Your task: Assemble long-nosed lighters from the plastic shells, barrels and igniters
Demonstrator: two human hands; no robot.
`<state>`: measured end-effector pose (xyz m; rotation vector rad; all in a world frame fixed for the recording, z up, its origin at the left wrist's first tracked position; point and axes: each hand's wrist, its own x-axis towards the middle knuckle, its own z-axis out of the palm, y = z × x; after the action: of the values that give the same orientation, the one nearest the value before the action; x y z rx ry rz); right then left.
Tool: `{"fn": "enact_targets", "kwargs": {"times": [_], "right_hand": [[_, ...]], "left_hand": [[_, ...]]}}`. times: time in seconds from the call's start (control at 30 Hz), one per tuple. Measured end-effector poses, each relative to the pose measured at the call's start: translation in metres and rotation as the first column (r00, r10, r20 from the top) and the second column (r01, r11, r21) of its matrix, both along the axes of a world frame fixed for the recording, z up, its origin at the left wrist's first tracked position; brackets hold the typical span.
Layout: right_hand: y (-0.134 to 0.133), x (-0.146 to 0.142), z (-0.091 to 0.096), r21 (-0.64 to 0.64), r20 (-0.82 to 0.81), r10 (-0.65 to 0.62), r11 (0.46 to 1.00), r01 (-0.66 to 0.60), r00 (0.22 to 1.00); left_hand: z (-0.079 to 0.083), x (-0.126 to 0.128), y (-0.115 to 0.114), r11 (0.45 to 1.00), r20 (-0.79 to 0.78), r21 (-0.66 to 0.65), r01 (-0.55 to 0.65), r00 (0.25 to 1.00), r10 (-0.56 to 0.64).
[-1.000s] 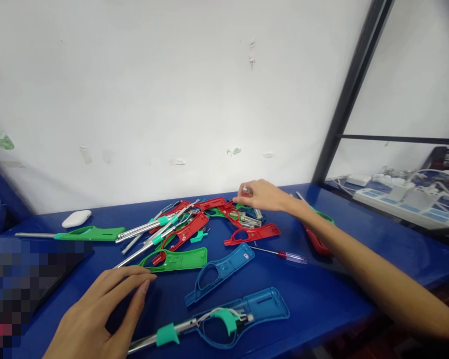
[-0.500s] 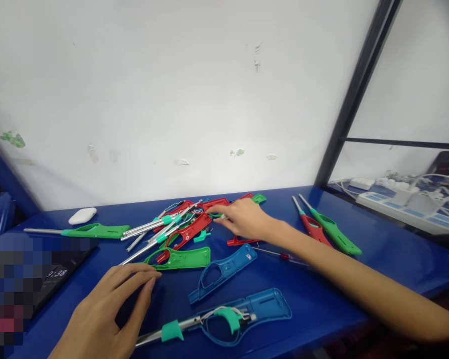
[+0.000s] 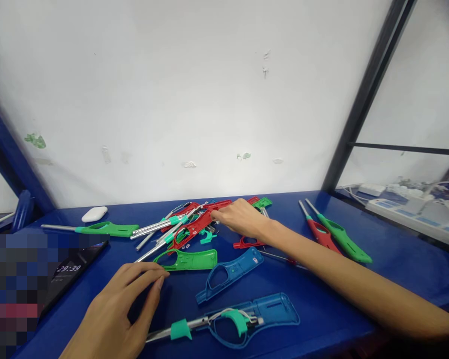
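Note:
My right hand (image 3: 241, 218) reaches into a pile of lighter parts (image 3: 194, 225) at the back of the blue table (image 3: 322, 299); its fingertips pinch at a red shell, and I cannot make out what they hold. My left hand (image 3: 119, 309) rests on the table near the front, fingers spread and curved, empty, beside a green shell half (image 3: 189, 260). A half-built blue lighter (image 3: 243, 319) with a teal trigger and metal tube lies at the front. An empty blue shell half (image 3: 230, 269) sits between them.
Finished red (image 3: 319, 233) and green (image 3: 340, 240) lighters lie to the right, another green lighter (image 3: 105, 229) to the left. A white case (image 3: 94, 214) sits by the wall. A phone (image 3: 73, 274) lies front left. A small screwdriver (image 3: 280, 258) is under my forearm.
My right hand moved left from the back of the pile to the red shells in its middle. My left hand stayed put. The view shifted slightly.

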<state>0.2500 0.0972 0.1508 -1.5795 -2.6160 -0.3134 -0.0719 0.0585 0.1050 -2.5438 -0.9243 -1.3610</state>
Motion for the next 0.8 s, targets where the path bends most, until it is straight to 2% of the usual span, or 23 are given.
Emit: {"fn": "enact_targets", "kwargs": {"times": [0.13,0.33,0.6,0.8], "right_hand": [[-0.005,-0.004,0.004,-0.011,-0.051,0.052,0.999,-0.053,0.997],[-0.005,-0.039,0.004,-0.085,-0.070,0.214,0.972,-0.219,0.974],[0.006,-0.056,0.002,-0.125,-0.067,0.229,0.964,-0.236,0.971],[0.000,-0.062,-0.002,-0.167,-0.176,0.186,0.962,-0.215,0.967]], "left_hand": [[-0.002,-0.001,0.000,1.000,-0.008,-0.002,0.007,1.000,-0.007],[0.000,0.001,-0.002,1.000,-0.027,0.007,-0.001,1.000,0.001],[0.001,0.002,-0.003,1.000,-0.021,-0.009,0.011,1.000,-0.011],[-0.002,0.002,-0.002,1.000,-0.025,-0.018,0.014,1.000,-0.014]]}}
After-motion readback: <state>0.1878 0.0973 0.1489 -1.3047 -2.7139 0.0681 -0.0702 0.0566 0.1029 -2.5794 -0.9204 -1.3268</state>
